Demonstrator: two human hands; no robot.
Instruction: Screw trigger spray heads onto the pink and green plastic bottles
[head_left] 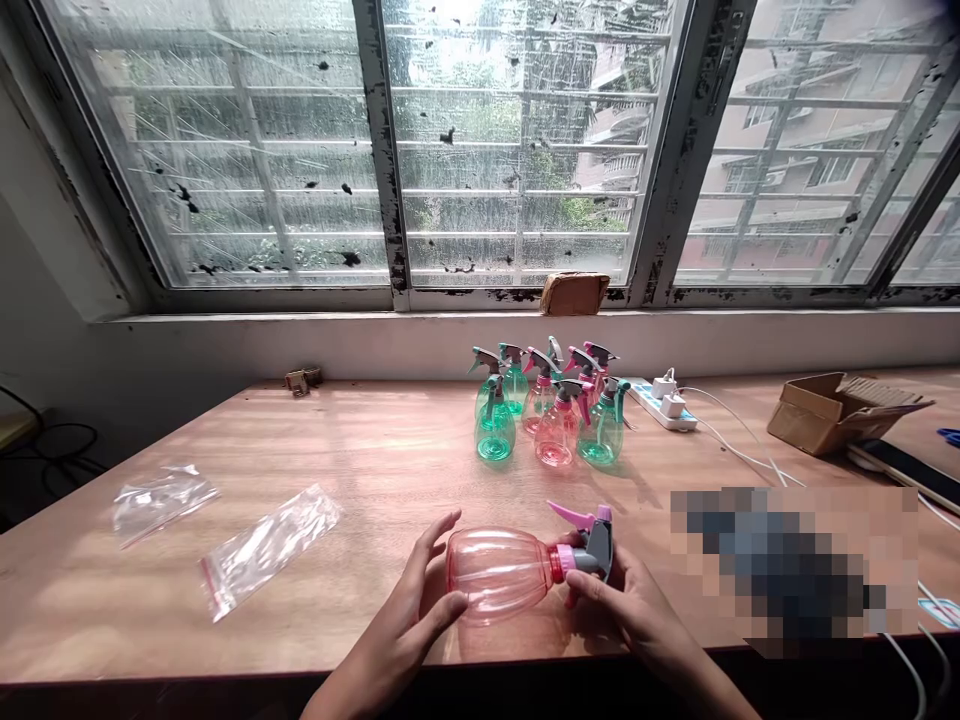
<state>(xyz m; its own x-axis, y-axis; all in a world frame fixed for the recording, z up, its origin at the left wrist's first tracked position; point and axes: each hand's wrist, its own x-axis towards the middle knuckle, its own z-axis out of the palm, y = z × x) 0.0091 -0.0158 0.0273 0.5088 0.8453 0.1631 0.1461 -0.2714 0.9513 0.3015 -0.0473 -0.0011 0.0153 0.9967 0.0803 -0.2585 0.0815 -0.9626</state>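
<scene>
A clear pink spray bottle lies sideways between my two hands, just above the front of the table. Cupped round its rounded base is my left hand, with the thumb on the near side. My right hand grips the other end, at the pink collar and grey spray head; some of its fingers are hidden behind. The pink trigger points away from me. Farther back stands a group of several upright spray bottles, among them a green one and a pink one.
Two clear zip bags, one crumpled and one long, lie on the left. A power strip with white plugs and cables sits right of the bottles. Beyond it is an open cardboard box. A blurred patch covers something at right.
</scene>
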